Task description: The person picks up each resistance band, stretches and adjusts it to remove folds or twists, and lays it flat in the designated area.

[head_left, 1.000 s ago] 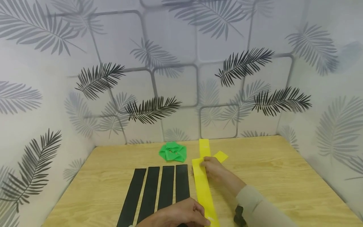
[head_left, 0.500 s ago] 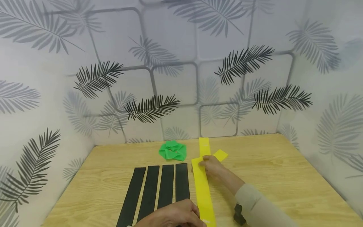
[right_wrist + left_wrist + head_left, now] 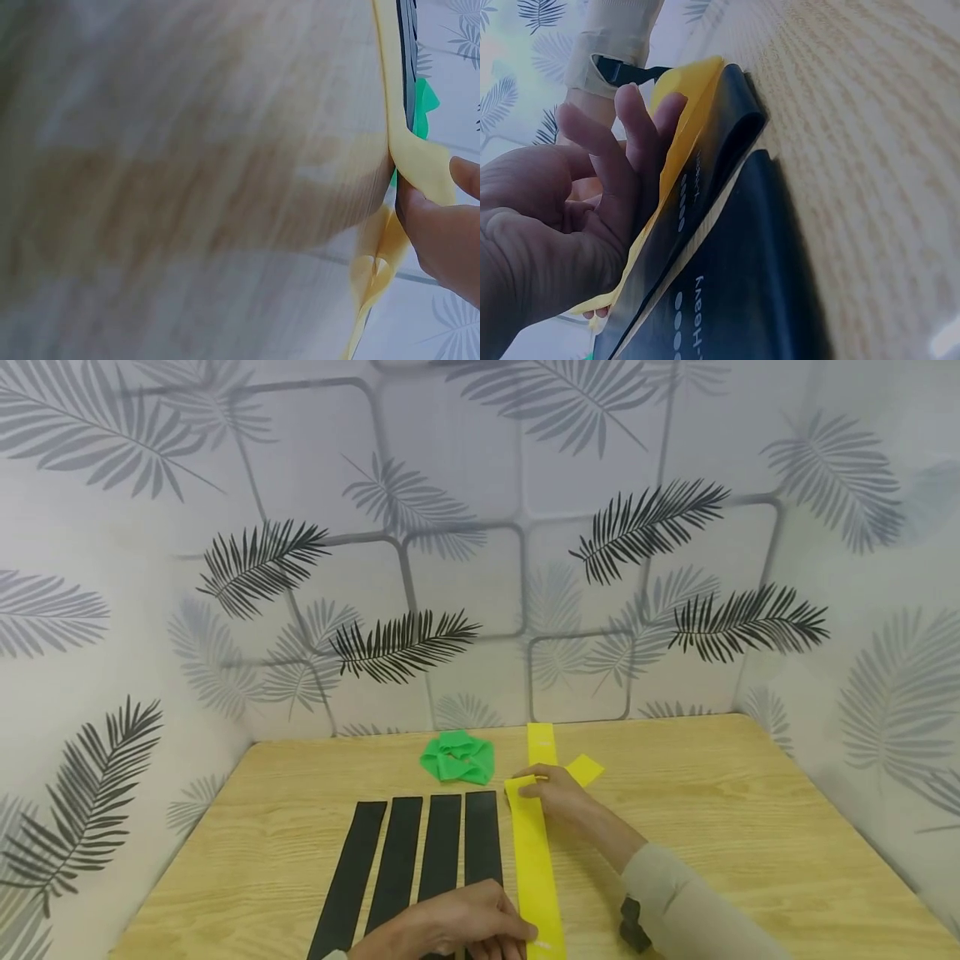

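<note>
A flat yellow resistance band (image 3: 536,868) lies lengthwise to the right of several black resistance bands (image 3: 442,835). My right hand (image 3: 561,795) pinches its far end, the thumb on top and fingers beneath; in the right wrist view that band end (image 3: 424,165) bends up off the table. My left hand (image 3: 465,917) reaches across the black bands and pinches the left edge of the yellow band near its close end. From the left wrist, its other fingers (image 3: 626,120) stand loosely bent beside the yellow band, and the nearest black band (image 3: 735,247) shows white lettering and dots.
A crumpled green band (image 3: 457,758) lies at the back of the wooden table (image 3: 712,827). More yellow band material (image 3: 542,739) extends behind my right hand, with a yellow end (image 3: 585,769) angled right. Leaf-patterned walls (image 3: 465,568) enclose the table's back and sides.
My left hand has shifted slightly left and away from me, and the yellow band's near end has swung left toward the black bands. My right hand has moved slightly at the far end.
</note>
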Available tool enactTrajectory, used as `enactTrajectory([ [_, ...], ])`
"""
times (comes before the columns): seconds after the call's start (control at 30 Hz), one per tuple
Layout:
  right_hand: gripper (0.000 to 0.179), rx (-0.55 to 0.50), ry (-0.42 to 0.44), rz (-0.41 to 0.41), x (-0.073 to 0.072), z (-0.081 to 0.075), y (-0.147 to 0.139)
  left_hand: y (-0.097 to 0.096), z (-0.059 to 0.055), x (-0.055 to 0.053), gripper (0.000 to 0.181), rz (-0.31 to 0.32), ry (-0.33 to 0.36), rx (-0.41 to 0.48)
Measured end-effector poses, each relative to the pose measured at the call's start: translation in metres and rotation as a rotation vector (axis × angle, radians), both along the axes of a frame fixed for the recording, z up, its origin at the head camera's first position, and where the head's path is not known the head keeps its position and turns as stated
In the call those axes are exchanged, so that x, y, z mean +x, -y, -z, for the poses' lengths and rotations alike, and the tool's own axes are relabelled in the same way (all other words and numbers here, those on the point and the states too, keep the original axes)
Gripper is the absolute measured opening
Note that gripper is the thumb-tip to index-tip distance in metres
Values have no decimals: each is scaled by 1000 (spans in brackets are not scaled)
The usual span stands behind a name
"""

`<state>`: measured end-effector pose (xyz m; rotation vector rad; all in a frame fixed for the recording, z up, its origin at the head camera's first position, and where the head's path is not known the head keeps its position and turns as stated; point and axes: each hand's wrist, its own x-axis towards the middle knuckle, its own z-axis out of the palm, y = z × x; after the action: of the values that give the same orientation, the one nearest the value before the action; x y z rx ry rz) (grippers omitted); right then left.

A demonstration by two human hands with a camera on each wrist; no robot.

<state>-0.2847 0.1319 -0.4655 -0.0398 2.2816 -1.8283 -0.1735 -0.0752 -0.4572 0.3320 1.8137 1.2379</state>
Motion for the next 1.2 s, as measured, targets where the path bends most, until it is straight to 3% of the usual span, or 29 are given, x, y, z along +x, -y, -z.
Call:
enactTrajectory([
  [0.2,35,-16,-18,-27,-2,-3,-3,1,-1,0,34,29,-3,-26],
  [0.47,38,-151,-82,-66,-9,-9,-15,1,-8,-2,44,90,-21,-78],
  [0.6,36,-227,-117,-21,-12,-8,-25,-1,-12,-2,47,93,11,-55],
  [0.7,33,-236,-143,61,-16,-8,-32,-1,-13,-4,50,92,43,-27],
  [0.83,26,-82,-219,185,-18,-9,-42,-1,-11,-11,50,106,78,68],
  [0.9,28,37,-257,194,-18,-8,-47,-1,-10,-16,49,114,80,134],
  [1.03,45,253,-299,92,-18,-3,-54,-4,-10,-26,46,93,42,222],
  [1.2,50,366,-333,-63,-17,3,-55,-14,-8,-39,43,-9,-64,239],
])
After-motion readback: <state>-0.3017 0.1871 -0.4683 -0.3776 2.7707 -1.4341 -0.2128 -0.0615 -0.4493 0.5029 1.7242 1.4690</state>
